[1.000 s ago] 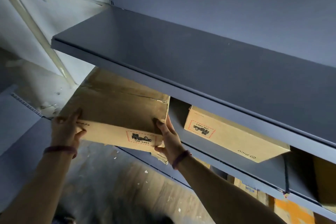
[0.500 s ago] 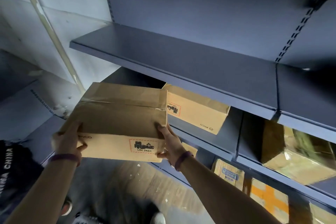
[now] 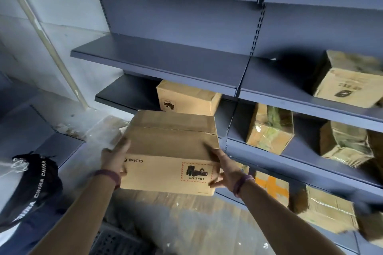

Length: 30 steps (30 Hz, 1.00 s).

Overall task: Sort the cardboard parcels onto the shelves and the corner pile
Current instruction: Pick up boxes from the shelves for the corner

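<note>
A person's left hand [image 3: 115, 158] and right hand [image 3: 224, 171] grip a box [image 3: 170, 151] by its ends, fingers [image 3: 209, 148] curled on top. Beyond the fingers, a second box [image 3: 186, 97] sits on a shelf [image 3: 124, 94].

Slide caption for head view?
Left hand and right hand hold a PICO parcel marked UN 3481 before grey shelves bearing other parcels.

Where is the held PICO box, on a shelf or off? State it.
Off. The left hand and right hand grip the PICO box by its ends, in the air before the shelves.
</note>
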{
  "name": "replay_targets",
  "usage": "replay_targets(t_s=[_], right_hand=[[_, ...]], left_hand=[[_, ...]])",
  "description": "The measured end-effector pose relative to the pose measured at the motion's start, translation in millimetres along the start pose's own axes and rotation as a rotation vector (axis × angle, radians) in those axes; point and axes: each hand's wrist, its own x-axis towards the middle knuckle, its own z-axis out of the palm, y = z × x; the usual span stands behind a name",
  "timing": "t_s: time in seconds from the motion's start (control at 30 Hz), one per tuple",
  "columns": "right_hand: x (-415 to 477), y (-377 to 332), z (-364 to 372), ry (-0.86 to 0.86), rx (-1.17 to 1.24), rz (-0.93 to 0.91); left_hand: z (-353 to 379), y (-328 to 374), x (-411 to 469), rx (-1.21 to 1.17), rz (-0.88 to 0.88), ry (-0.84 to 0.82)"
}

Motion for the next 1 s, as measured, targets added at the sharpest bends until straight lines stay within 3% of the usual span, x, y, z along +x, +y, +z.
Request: replay_targets(t_s=[0.13,0.33,0.47,0.77,1.0], right_hand=[[-34.5,11.9,-37.6,0.117,0.007,0.036],[-82.6,29.4,-75.7,0.232,-0.047,0.0],[-109.2,43.6,-84.1,0.327,0.046,-0.052],[-167.8,68.9,-93.5,0.478,0.176,-0.076],[-199.1,85.9,-112.3,0.457,0.201,-0.197]], left_hand=[[16.8,-2.4,-32.8,0.124,0.011,-0.137],[40.7,-41.9,4.6,0.238,-0.089,-0.363],[44.5,-15.1,-63.4,0.297,-0.021,-0.421],[48.9,-4.0,-101.9,0.488,0.176,-0.516],[35.6,-1.7,-107.9,0.422,0.011,-0.799]])
